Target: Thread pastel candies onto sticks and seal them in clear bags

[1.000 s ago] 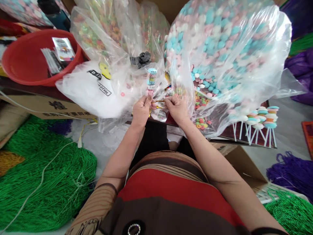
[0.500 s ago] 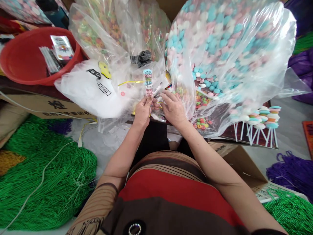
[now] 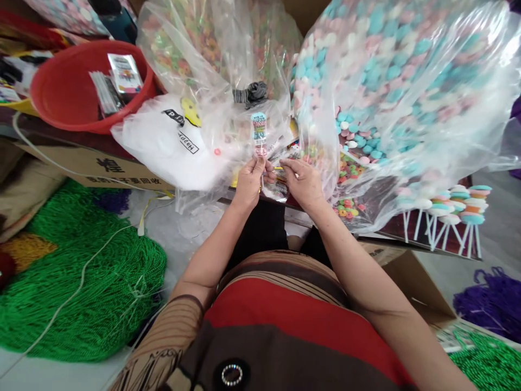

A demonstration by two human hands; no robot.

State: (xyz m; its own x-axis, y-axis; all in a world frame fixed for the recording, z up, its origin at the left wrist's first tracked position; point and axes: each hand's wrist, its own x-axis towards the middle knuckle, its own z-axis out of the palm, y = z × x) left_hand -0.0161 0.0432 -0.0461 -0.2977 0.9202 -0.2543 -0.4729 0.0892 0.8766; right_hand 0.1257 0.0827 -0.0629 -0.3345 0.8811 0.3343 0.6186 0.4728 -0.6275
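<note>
A wrapped candy stick [image 3: 259, 133] with a printed sleeve stands upright in the head view, its lower end pinched by my left hand [image 3: 250, 182]. Just to its right, my right hand [image 3: 303, 182] has its fingers bent and pressed together on one end of a yellow tie, which runs toward the base of the candy stick. A white bag [image 3: 163, 149] marked "Happy" lies left of my hands. Loose ring candies [image 3: 348, 208] lie right of my right hand. A bundled grey striped cloth [image 3: 250, 95] sits beyond the candy stick.
At the left is a red basin [image 3: 52, 117] holding packets. Large clear bags of ring candies [image 3: 183, 54] and marshmallows [image 3: 370, 70] fill the back. Marshmallow sticks [image 3: 442, 205] rest at the table's right edge. Green cords [image 3: 93, 282] cover the floor at left.
The whole view has shifted, so the scene sits further right. The yellow tie, stretched out left of the candy stick before, now runs between the stick's base and my right hand, whose fingers have closed.
</note>
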